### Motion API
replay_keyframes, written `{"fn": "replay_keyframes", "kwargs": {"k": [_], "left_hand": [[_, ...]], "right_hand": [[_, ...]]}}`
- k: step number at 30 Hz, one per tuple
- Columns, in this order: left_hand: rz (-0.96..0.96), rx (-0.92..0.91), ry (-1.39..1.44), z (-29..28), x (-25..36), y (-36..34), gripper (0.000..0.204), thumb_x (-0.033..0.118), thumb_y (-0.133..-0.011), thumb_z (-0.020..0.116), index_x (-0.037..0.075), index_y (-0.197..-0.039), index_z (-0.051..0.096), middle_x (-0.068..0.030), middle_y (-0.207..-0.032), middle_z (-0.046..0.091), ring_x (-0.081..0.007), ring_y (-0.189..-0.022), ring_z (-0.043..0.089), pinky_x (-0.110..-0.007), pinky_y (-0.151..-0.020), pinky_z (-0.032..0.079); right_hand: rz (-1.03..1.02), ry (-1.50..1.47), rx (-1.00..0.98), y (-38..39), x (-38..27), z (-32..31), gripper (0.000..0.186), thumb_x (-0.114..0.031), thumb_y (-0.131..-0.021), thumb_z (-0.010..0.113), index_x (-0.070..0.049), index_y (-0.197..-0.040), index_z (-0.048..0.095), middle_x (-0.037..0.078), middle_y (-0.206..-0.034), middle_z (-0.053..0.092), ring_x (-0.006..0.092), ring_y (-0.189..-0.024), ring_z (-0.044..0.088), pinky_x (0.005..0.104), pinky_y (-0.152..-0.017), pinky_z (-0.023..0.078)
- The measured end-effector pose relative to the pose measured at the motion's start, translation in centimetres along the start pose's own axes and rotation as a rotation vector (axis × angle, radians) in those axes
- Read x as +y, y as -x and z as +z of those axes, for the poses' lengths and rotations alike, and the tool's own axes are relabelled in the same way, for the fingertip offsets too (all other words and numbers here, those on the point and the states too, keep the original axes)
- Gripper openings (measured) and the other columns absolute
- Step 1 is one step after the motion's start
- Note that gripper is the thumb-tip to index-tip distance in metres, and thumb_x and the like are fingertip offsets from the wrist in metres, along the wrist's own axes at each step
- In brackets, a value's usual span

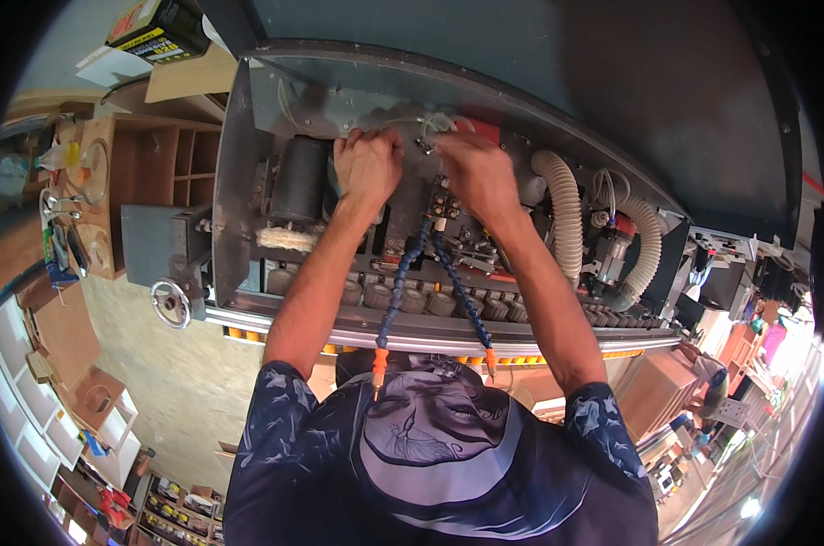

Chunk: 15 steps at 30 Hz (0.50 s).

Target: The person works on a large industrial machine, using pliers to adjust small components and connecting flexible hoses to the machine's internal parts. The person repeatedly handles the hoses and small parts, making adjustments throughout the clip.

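Observation:
Inside an open dark machine (248, 182), my left hand (368, 168) rests just right of a black cylinder (303, 182), fingers curled down on something I cannot make out. My right hand (474, 173) is blurred, its fingertips at or near a small metal fitting (427, 146) with clear tubing (439, 123); its grip is unclear. Behind it is a red panel (485, 132). Below the hands, a valve block (444, 198) carries two blue segmented hoses (396, 291) with orange nozzles (379, 364), hanging over the front rail.
Ribbed hoses (562, 209) and a motor (612, 250) sit at right, a row of rollers (380, 294) along the front. A handwheel (170, 303) juts out at lower left. A wooden cabinet (148, 168), a cardboard box (157, 32) and cluttered workshop shelving (175, 510) surround the machine.

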<state>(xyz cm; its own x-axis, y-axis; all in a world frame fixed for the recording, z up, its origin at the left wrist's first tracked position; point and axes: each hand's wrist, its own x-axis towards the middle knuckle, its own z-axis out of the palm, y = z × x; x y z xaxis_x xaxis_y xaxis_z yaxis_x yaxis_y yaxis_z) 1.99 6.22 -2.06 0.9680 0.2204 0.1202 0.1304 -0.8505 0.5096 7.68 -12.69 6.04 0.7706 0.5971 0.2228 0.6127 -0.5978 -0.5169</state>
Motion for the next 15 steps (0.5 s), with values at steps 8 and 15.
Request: {"fn": "replay_keyframes", "kwargs": {"k": [8,15], "left_hand": [[-0.024,-0.15,-0.034,-1.3,-0.9,-0.6,0.022,0.026,-0.084,0.085,0.014,-0.103,0.083,-0.0127,-0.102,0.081,-0.0409,-0.115,0.071,-0.057,-0.106,0.049],[-0.057,-0.191,-0.13,-1.7,-1.6,-0.9,0.02,0.025,-0.088,0.083,0.014,-0.104,0.084,-0.0151,-0.11,0.08,-0.0392,-0.118,0.071,-0.056,-0.104,0.05]], "right_hand": [[0.065,0.522,-0.761,-7.7,-1.3,5.2,0.025,-0.011,-0.093,0.065,-0.012,-0.11,0.084,0.016,-0.114,0.082,0.0343,-0.11,0.079,0.0455,-0.095,0.062],[0.108,0.613,-0.831,-7.7,-1.5,7.0,0.029,-0.009,-0.097,0.063,-0.011,-0.116,0.084,0.018,-0.12,0.08,0.0328,-0.118,0.077,0.0444,-0.098,0.063]]}}
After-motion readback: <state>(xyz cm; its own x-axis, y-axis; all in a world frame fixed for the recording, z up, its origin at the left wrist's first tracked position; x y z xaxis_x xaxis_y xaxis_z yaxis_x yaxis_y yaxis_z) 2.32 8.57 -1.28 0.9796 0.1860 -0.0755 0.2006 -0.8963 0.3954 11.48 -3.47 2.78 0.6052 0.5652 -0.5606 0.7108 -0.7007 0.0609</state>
